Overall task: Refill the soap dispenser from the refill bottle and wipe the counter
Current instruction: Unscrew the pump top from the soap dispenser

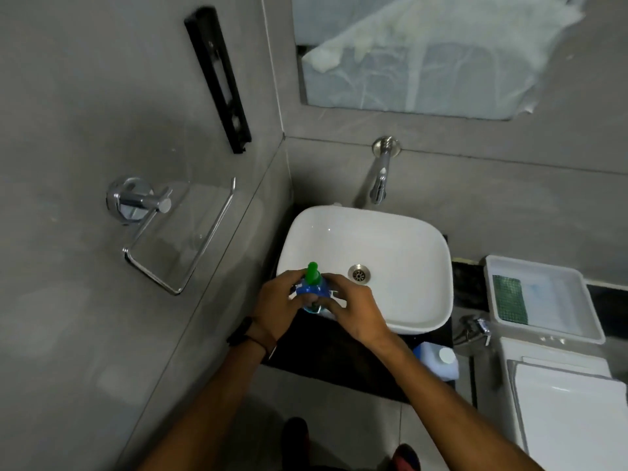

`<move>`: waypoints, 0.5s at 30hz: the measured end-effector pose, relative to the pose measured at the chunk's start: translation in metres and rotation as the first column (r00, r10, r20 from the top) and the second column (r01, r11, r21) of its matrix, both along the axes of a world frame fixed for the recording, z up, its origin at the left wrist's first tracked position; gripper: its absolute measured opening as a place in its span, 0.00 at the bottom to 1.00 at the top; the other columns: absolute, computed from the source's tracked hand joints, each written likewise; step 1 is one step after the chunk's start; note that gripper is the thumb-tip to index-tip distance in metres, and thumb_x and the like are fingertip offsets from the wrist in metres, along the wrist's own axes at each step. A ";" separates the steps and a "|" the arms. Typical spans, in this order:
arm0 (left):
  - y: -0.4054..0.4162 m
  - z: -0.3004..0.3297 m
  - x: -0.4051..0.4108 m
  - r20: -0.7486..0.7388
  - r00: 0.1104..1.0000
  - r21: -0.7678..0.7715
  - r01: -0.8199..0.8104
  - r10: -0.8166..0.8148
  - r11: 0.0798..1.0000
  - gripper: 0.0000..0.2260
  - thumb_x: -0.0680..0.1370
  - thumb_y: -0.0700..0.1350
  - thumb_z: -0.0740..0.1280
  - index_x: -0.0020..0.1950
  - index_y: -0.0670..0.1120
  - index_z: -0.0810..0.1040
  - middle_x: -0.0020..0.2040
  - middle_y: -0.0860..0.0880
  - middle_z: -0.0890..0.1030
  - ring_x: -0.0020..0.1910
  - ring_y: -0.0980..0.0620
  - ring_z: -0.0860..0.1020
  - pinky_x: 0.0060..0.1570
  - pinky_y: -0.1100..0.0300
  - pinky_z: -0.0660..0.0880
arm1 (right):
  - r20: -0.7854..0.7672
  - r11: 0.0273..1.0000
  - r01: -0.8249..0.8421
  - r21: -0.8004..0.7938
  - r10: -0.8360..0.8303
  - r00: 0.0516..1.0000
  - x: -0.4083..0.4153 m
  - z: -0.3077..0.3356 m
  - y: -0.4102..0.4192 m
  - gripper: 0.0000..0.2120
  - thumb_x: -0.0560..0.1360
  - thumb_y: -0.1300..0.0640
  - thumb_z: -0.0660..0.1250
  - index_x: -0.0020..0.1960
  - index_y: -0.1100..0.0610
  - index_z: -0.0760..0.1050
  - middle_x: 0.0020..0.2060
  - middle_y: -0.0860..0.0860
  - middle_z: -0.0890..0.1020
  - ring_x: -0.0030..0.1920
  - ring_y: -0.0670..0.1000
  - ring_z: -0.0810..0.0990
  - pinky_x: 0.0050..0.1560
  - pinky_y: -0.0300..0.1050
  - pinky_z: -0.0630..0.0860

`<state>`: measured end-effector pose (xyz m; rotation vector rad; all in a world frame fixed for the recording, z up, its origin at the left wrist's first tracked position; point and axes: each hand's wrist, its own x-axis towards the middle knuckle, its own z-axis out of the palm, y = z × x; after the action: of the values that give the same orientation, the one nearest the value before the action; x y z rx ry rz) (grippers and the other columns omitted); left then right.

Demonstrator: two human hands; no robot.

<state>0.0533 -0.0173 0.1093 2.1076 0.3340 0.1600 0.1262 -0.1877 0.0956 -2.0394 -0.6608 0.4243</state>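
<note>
Both hands meet over the front left rim of the white sink (424,253). Between them is the soap dispenser (314,288), a blue-bodied bottle with a green pump head sticking up. My left hand (280,304) wraps its left side and my right hand (356,311) grips its right side; fingers hide most of the body. The dispenser stands at the edge of the dark counter (333,355). The refill bottle (438,360), pale blue with a white cap, stands on the counter to the right, below the sink's front corner.
A wall tap (380,178) hangs over the sink. A white tray (543,297) with a green scrub pad (509,299) sits on the right, above a white toilet cistern (560,396). A chrome towel ring (163,232) is on the left wall.
</note>
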 end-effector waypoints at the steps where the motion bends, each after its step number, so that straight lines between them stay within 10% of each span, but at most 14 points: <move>1: -0.003 0.010 0.006 0.018 1.000 -0.005 0.018 -0.018 1.000 0.20 0.74 0.42 0.74 0.65 0.47 0.78 0.59 0.52 0.81 0.57 0.55 0.79 0.58 0.57 0.78 | 0.009 1.000 0.018 0.025 -0.018 1.000 0.004 0.012 -0.006 0.21 0.79 0.56 0.73 0.71 0.53 0.75 0.64 0.50 0.84 0.63 0.48 0.83 0.69 0.45 0.78; 8: -0.035 0.093 0.046 0.168 0.979 -0.006 0.114 -0.111 0.993 0.18 0.73 0.42 0.74 0.62 0.45 0.78 0.51 0.59 0.79 0.50 0.68 0.78 0.47 0.75 0.75 | 0.037 0.975 0.149 0.165 -0.157 0.987 0.025 0.082 -0.045 0.26 0.76 0.56 0.77 0.72 0.52 0.75 0.65 0.47 0.83 0.63 0.49 0.82 0.68 0.48 0.79; 15: -0.065 0.146 0.066 0.275 0.939 -0.094 0.240 -0.206 0.966 0.13 0.76 0.44 0.71 0.60 0.53 0.78 0.54 0.53 0.83 0.52 0.58 0.81 0.47 0.71 0.76 | -0.007 0.926 0.233 0.297 -0.242 0.970 0.037 0.121 -0.078 0.28 0.70 0.62 0.81 0.67 0.49 0.79 0.58 0.44 0.86 0.58 0.44 0.85 0.61 0.46 0.83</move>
<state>0.1196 -0.0821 0.2553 1.9521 -0.0547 0.2744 0.1631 -0.2660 0.2161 -1.8128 -0.4555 0.1421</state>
